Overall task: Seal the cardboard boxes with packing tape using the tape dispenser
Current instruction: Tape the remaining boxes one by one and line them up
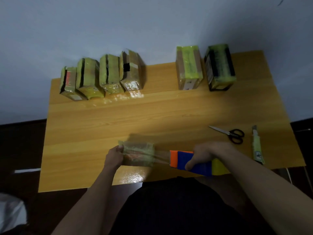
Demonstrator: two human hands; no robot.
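The right hand (pixel 201 156) grips the blue-and-orange tape dispenser (pixel 191 162) while the left hand (pixel 114 154) holds the small box (pixel 138 154) at the desk's (pixel 152 116) near edge, tape stretched between them, so the taping stroke seems underway and next wants cutting.

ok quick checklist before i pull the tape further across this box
1. Left hand steadies the box: ok.
2. Right hand grips the tape dispenser: ok.
3. Tape strip runs from dispenser to box: ok.
4. Strip free of wrinkles: cannot tell, blurred.
5. Scissors and utility knife lie apart from the pull path: ok.
6. Box flaps shut: cannot tell.
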